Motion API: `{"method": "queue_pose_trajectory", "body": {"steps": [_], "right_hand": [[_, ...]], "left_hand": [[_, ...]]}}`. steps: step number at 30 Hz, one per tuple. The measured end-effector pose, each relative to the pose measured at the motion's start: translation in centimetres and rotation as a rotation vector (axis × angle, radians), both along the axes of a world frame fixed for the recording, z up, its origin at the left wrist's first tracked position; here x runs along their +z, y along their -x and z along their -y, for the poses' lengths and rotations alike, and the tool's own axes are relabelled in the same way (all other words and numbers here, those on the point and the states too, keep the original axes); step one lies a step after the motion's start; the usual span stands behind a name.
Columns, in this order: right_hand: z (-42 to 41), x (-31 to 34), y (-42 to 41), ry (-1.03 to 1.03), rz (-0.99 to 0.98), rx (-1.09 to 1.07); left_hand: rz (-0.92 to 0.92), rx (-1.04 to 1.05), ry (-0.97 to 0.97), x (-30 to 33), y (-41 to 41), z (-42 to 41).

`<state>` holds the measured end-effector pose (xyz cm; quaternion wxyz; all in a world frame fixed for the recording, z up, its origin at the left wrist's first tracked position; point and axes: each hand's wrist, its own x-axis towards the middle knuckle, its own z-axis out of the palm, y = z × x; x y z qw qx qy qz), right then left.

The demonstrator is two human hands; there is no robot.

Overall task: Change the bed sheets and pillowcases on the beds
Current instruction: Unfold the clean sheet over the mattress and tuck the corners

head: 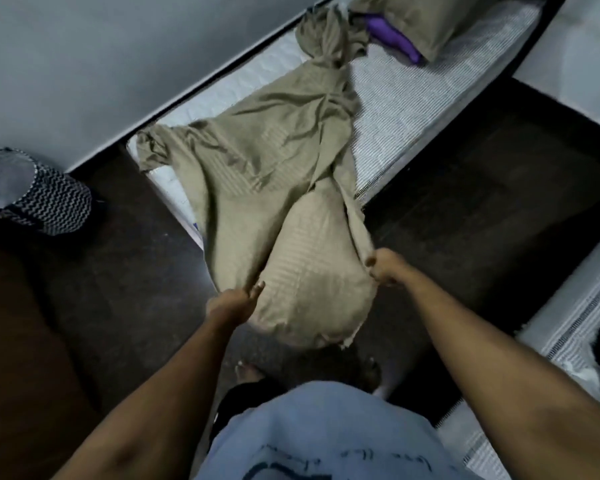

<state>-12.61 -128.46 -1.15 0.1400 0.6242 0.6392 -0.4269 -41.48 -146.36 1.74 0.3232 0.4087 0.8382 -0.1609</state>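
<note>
**Both hands gripping the near edge of an olive sheet at the foot of a bare mattress**

The left hand (234, 301) and right hand (387, 270) are each pinching the olive sheet (257, 161), held apart at either side of a billowing fold of the cloth. The sheet is lying bunched along the mattress (413, 98), its long axis running from the hands toward the upper right, where it is narrowing to a twisted neck near an olive pillow (420, 19). A purple item (395, 39) (possibly a second pillow; the view is blurred) is showing from beneath that pillow. The mattress's left edge is running close along the wall (101, 64); its right edge is bordering a strip of dark floor (482, 188), with a second mattress (575, 323) at lower right. A patterned basket (45, 199) is standing on the floor at left, well apart from the sheet.
</note>
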Motion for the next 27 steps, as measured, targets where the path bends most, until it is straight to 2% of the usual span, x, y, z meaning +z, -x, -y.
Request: {"method": "queue_pose_trajectory", "body": {"steps": [2,11,18,22,27], "right_hand": [[-0.9,0.0,-0.1,-0.102,-0.074,0.061],[-6.0,0.2,2.9,-0.079,-0.345,0.017],[-12.5,1.6,4.1,-0.094,-0.321,0.067],[-16.4,2.7,3.9,-0.175,-0.319,0.081],[-21.3,2.3,2.7,-0.13,-0.289,0.182]], "left_hand": [[-0.009,0.043,-0.005,0.4,-2.4,0.1],[0.076,0.166,-0.161,1.0,-5.1,-5.7],[0.206,0.258,-0.346,0.2,-5.3,-13.4],[0.29,0.235,-0.396,0.2,-6.7,-17.9],[0.313,0.298,-0.45,0.0,-8.3,-22.6]]}}
